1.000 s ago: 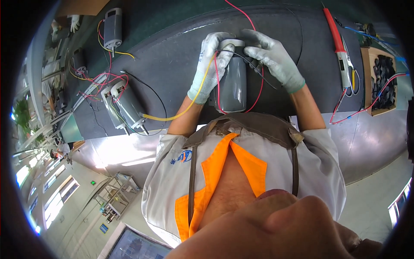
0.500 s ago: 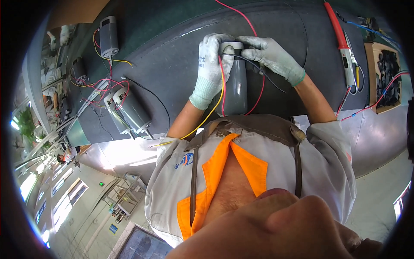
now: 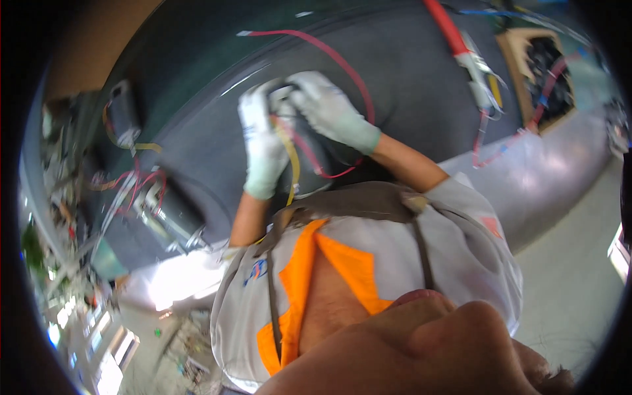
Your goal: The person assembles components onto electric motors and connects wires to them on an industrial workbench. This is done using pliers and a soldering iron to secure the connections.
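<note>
In the head view, holds a grey cylindrical motor (image 3: 305,164) in a curled left hand (image 3: 259,131), near the tabletop's (image 3: 421,105) front edge; bends the right hand (image 3: 330,112) over its far end, grip too blurred to tell. Has tabletop room rightward, before the red-and-white tool (image 3: 465,56).

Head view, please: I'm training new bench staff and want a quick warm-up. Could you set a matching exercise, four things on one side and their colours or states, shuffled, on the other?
Things:
1. Box at the right
2. Long tool left of the box
3. Shirt collar
4. Motor between the left hand and right hand

Colours or states:
A. Orange
B. Grey-bodied
C. Open, holding black pieces
D. Red and white

Right pairs: 1-C, 2-D, 3-A, 4-B
</note>
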Tool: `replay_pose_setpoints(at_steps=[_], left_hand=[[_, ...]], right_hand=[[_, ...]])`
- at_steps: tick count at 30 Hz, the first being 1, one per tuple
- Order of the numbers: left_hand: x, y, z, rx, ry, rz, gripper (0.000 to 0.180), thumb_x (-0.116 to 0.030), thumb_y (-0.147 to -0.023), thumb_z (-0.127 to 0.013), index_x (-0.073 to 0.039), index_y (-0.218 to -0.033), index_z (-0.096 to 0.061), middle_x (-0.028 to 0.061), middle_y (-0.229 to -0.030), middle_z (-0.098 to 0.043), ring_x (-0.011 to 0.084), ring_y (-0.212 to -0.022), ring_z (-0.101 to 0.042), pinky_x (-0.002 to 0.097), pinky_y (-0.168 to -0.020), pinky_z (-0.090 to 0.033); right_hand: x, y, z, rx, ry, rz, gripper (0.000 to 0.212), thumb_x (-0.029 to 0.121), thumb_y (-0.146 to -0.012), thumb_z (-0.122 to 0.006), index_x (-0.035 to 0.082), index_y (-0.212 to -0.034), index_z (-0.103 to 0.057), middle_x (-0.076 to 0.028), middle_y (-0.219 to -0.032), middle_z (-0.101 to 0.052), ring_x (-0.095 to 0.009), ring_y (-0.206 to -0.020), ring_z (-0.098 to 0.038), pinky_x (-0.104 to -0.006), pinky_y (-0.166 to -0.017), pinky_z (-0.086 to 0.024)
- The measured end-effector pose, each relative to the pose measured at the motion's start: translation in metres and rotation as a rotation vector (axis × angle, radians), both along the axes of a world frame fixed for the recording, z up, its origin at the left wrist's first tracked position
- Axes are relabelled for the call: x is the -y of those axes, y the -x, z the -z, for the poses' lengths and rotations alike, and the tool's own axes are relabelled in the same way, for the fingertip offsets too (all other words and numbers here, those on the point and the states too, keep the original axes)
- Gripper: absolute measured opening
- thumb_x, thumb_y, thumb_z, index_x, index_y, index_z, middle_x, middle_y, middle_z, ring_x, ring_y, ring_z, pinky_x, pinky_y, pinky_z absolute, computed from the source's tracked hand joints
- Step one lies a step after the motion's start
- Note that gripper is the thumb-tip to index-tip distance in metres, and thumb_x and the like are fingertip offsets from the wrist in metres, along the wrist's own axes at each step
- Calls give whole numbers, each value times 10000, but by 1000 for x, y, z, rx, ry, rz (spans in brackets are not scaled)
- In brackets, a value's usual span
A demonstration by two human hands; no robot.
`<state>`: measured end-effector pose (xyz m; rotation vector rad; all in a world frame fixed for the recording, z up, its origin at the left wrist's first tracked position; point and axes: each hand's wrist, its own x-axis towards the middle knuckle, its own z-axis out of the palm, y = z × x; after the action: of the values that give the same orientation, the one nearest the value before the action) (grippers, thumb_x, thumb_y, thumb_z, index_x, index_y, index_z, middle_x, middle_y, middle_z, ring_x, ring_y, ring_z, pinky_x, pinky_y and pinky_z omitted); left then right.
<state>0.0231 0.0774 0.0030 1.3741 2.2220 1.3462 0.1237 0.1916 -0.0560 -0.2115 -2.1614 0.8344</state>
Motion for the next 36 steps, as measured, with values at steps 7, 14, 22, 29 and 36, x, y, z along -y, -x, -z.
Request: replay_pose_setpoints(at_steps=[7,14,22,29,36], left_hand=[[-39,-47,-41,-565,462,141,532,-209,-792,-773,-124,-1291,-610,174,-1267,-587,378,-1135,-594,470,-935,-485],[-51,-17,-7,564,135,643,322,-167,-1017,-508,-8,-1269,-629,111,-1264,-636,200,-1174,-598,336,-1007,-463],[11,10,-24,105,130,124,253,-113,-971,-579,-36,-1182,-694,121,-1091,-658,253,-1064,-615,352,-938,-488],[27,0,-10,264,-101,-227,257,-61,-939,-651,-60,-1188,-719,89,-1116,-662,213,-1048,-618,311,-933,-482],[9,-9,-19,-200,-139,-123,285,-153,-884,-706,-121,-1167,-722,110,-1186,-672,312,-1152,-594,422,-1003,-468]], right_hand=[[-115,-118,-60,120,-105,462,235,240,-1004,-627,72,-1149,-703,-109,-1015,-713,-243,-908,-672,-366,-841,-539],[-295,-317,-34,430,98,1040,245,137,-951,-638,73,-1166,-736,-3,-794,-668,-59,-673,-571,-244,-630,-480],[-355,-320,2,787,-42,812,309,245,-841,-722,105,-1116,-745,-191,-1043,-735,-379,-978,-705,-405,-877,-550],[-275,-294,-75,82,616,790,242,-35,-875,-709,-30,-1117,-699,-108,-995,-734,-156,-829,-681,-272,-797,-554],[-128,-152,-103,175,708,227,234,54,-878,-757,8,-1105,-721,-11,-946,-712,-79,-813,-619,-241,-749,-512]])
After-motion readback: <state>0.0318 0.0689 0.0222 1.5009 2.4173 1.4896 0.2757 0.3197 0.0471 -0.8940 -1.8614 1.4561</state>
